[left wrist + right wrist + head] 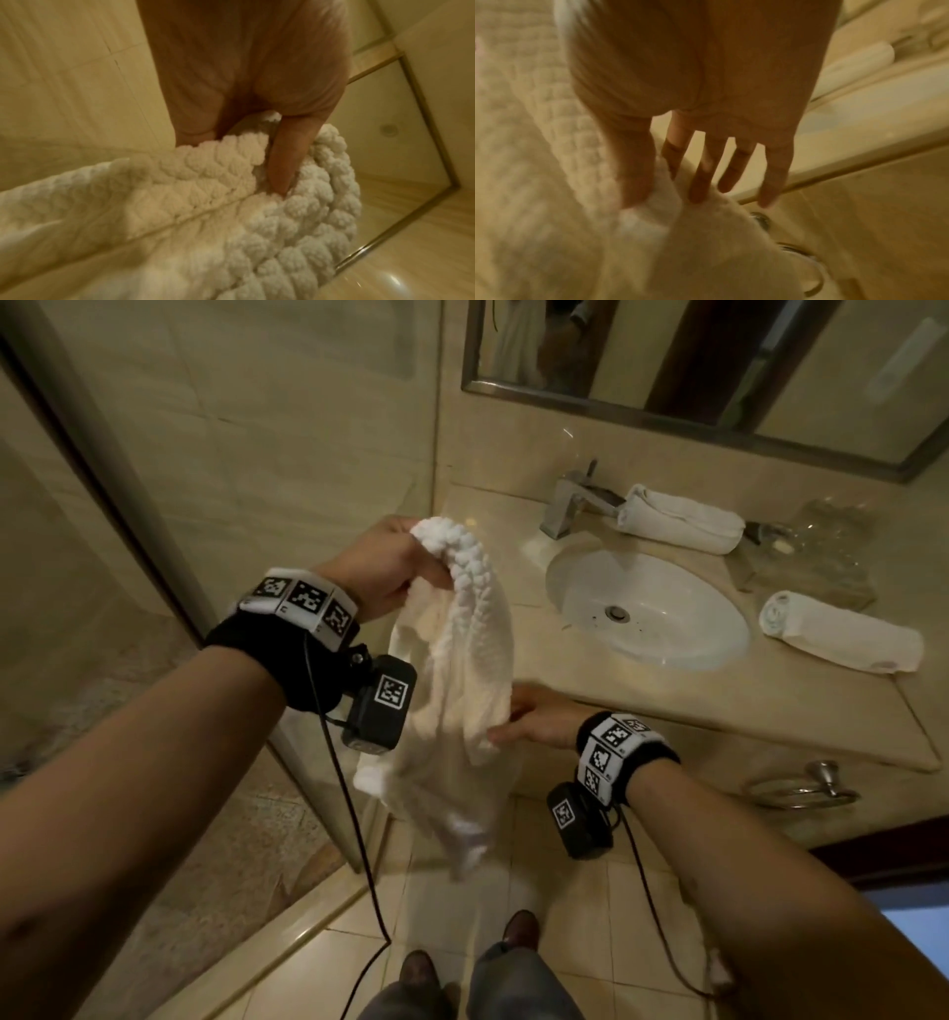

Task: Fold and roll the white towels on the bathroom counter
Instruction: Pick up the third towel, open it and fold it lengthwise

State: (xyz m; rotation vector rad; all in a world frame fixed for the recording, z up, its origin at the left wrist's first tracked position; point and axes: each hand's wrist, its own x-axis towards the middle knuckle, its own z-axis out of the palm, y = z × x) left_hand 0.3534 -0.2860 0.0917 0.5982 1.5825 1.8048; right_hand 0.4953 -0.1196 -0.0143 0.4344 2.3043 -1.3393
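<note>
A white, thick-textured towel (pixel 462 680) hangs unfolded in the air in front of the counter's left end. My left hand (pixel 418 562) grips its bunched top edge; in the left wrist view the thumb (pixel 282 162) presses into the towel (pixel 205 203). Lower down, my right hand (pixel 506 719) pinches the towel's side edge between thumb (pixel 634 174) and forefinger, the other fingers straight. Two rolled white towels lie on the counter (pixel 693 695): one (pixel 683 523) behind the basin, one (pixel 842 631) to its right.
An oval sink (pixel 719 649) with a chrome tap (pixel 567 505) is set in the beige counter. Clear glassware (pixel 821 541) stands at the back right. A glass shower door (pixel 128 516) runs along my left. A towel ring (pixel 806 788) hangs below the counter edge.
</note>
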